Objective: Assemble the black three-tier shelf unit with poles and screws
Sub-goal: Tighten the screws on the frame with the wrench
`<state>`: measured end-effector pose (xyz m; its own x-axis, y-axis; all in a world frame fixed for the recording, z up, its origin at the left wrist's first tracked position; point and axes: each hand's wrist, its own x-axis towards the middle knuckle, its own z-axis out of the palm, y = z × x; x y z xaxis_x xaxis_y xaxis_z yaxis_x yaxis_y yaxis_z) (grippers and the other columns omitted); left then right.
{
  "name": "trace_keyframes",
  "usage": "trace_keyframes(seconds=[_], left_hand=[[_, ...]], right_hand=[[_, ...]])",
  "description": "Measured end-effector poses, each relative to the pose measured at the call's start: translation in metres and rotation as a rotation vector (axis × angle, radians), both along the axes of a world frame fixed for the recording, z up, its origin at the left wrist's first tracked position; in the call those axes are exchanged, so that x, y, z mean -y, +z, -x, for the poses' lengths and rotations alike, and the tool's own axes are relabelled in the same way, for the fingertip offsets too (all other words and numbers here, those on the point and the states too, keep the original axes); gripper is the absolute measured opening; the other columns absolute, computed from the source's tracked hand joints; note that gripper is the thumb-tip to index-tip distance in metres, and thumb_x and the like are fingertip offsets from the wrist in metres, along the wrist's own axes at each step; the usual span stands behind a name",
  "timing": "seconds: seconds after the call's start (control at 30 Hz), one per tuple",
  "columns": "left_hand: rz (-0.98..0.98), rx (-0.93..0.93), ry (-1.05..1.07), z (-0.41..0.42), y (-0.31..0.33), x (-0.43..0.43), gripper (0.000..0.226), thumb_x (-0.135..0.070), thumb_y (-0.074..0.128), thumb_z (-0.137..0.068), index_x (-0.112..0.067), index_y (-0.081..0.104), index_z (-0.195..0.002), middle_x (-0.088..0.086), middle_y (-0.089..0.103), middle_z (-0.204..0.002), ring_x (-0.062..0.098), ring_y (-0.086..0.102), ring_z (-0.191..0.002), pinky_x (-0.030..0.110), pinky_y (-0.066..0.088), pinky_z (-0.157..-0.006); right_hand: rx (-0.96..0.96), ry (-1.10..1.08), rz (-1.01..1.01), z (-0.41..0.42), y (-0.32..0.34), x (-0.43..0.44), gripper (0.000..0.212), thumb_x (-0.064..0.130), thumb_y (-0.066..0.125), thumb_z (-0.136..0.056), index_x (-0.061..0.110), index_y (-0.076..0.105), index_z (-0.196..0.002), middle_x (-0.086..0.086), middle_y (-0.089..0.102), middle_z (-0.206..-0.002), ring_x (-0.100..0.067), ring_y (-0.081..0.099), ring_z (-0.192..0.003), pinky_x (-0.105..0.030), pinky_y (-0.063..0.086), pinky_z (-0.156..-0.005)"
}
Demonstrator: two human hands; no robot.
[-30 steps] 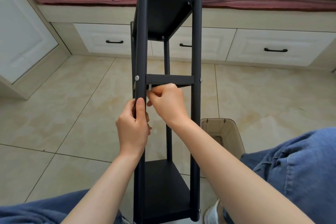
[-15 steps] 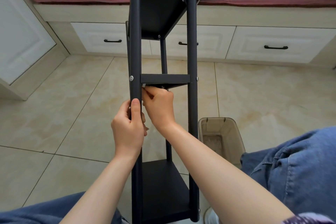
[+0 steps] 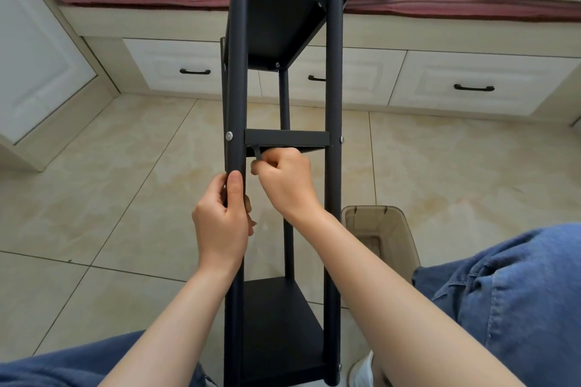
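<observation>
Left hand [image 3: 221,223] clasped round the front pole [image 3: 235,88], right hand [image 3: 284,182] pinching a grey L-shaped key [image 3: 257,154] under the middle shelf [image 3: 286,137].

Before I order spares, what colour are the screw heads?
Silver screw heads on the black pole, best in the head view.

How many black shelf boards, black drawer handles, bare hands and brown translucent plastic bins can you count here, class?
Black shelf boards: 3
Black drawer handles: 3
Bare hands: 2
Brown translucent plastic bins: 1
Total: 9
</observation>
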<state>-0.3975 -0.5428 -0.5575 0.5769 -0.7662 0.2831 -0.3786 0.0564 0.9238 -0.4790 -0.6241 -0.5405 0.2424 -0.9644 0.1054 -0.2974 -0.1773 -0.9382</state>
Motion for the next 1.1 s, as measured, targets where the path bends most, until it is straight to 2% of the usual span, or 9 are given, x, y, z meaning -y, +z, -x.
trace_keyframes(seconds=[0.07, 0.2, 0.33, 0.43, 0.6, 0.8, 0.9, 1.03, 1.1], left_hand=[[0.001, 0.004, -0.001, 0.001, 0.0, 0.0, 0.036, -0.034, 0.044, -0.108, -0.024, 0.053, -0.074, 0.005, 0.051, -0.056, 0.013, 0.052, -0.041, 0.016, 0.04, -0.04], [0.004, 0.002, -0.002, 0.001, 0.001, -0.001, 0.036, -0.035, 0.044, -0.108, -0.024, 0.054, -0.075, 0.003, 0.052, -0.056, 0.014, 0.053, -0.043, 0.015, 0.041, -0.04], [0.005, 0.003, 0.002, 0.002, 0.0, -0.002, 0.035, -0.035, 0.044, -0.108, -0.027, 0.054, -0.075, -0.002, 0.052, -0.055, 0.014, 0.054, -0.043, 0.015, 0.041, -0.04], [0.004, 0.003, 0.004, 0.002, 0.001, -0.002, 0.033, -0.035, 0.045, -0.108, -0.03, 0.054, -0.076, -0.004, 0.051, -0.054, 0.013, 0.054, -0.043, 0.016, 0.042, -0.041], [0.001, 0.008, 0.001, 0.002, 0.0, -0.003, 0.031, -0.036, 0.045, -0.107, -0.028, 0.057, -0.079, -0.001, 0.053, -0.058, 0.015, 0.055, -0.044, 0.017, 0.043, -0.041], [0.002, 0.017, -0.008, 0.003, 0.0, -0.001, 0.031, -0.035, 0.045, -0.108, -0.031, 0.058, -0.081, 0.0, 0.053, -0.057, 0.015, 0.054, -0.044, 0.018, 0.043, -0.041], [0.004, 0.021, -0.011, 0.003, 0.0, -0.001, 0.03, -0.035, 0.045, -0.108, -0.03, 0.058, -0.081, -0.004, 0.052, -0.055, 0.014, 0.054, -0.043, 0.018, 0.042, -0.042], [0.008, 0.016, -0.018, 0.003, -0.002, -0.001, 0.032, -0.032, 0.044, -0.108, -0.026, 0.057, -0.079, -0.002, 0.051, -0.053, 0.013, 0.051, -0.041, 0.018, 0.042, -0.042], [0.006, 0.019, -0.023, 0.004, -0.002, -0.001, 0.034, -0.033, 0.044, -0.108, -0.025, 0.056, -0.078, -0.002, 0.05, -0.053, 0.012, 0.051, -0.04, 0.018, 0.042, -0.042]], right_hand=[[0.003, 0.006, 0.006, 0.003, 0.002, -0.003, 0.025, 0.016, 0.058, -0.09, 0.0, 0.07, -0.074, -0.014, 0.068, -0.07, -0.027, 0.062, -0.072, -0.036, 0.052, -0.063], [0.004, 0.011, 0.014, 0.006, 0.007, -0.007, 0.027, 0.015, 0.058, -0.09, -0.007, 0.068, -0.077, -0.022, 0.067, -0.076, -0.036, 0.061, -0.079, -0.044, 0.052, -0.07], [0.028, 0.022, -0.024, 0.005, 0.012, -0.006, 0.026, 0.014, 0.059, -0.088, -0.006, 0.067, -0.073, -0.018, 0.063, -0.067, -0.032, 0.054, -0.066, -0.037, 0.047, -0.059], [0.035, 0.025, -0.055, 0.003, 0.014, -0.005, 0.028, 0.013, 0.06, -0.088, -0.004, 0.062, -0.065, -0.001, 0.045, -0.048, -0.014, 0.038, -0.052, -0.024, 0.035, -0.049], [0.063, 0.05, -0.04, 0.001, 0.011, -0.002, 0.029, 0.012, 0.059, -0.091, -0.002, 0.068, -0.068, -0.015, 0.064, -0.063, -0.03, 0.057, -0.064, -0.032, 0.048, -0.058], [0.075, 0.041, 0.003, -0.003, 0.002, -0.004, 0.031, 0.01, 0.057, -0.095, 0.005, 0.071, -0.067, -0.007, 0.068, -0.064, -0.016, 0.061, -0.061, -0.015, 0.048, -0.054], [0.11, 0.018, 0.015, -0.007, -0.005, -0.002, 0.039, 0.008, 0.058, -0.094, 0.015, 0.062, -0.056, 0.005, 0.058, -0.051, -0.007, 0.051, -0.049, -0.011, 0.039, -0.049], [0.157, -0.013, 0.043, -0.012, -0.014, -0.004, 0.029, 0.009, 0.059, -0.096, 0.01, 0.067, -0.068, 0.002, 0.061, -0.057, -0.005, 0.052, -0.053, -0.01, 0.042, -0.055], [0.171, -0.026, 0.073, -0.015, -0.018, -0.003, 0.026, 0.009, 0.059, -0.096, 0.006, 0.07, -0.072, -0.003, 0.066, -0.063, -0.009, 0.056, -0.059, -0.018, 0.048, -0.061]])
